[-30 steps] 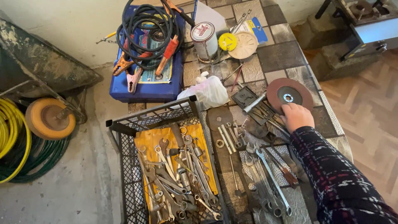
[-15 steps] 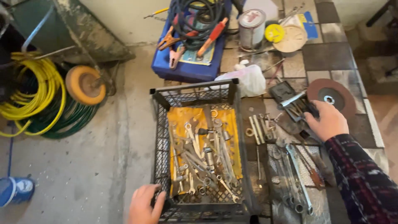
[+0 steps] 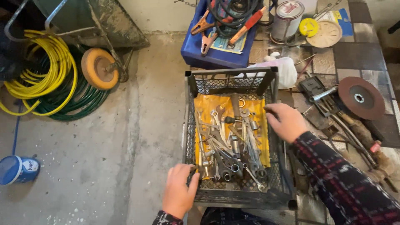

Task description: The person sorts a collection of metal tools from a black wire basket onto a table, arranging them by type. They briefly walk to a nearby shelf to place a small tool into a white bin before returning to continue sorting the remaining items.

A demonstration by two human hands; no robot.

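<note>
My left hand point(image 3: 179, 195) is gripping the black crate point(image 3: 233, 80) at its near-left corner | my right hand point(image 3: 286, 121) is clasping its right rim | wrenches point(image 3: 227, 143) are lying inside.

Black mesh crate point(image 3: 273, 83) with yellow liner point(image 3: 208, 106), plaid dark sleeve point(image 3: 341, 183), yellow and green hoses point(image 3: 50, 79).
</note>
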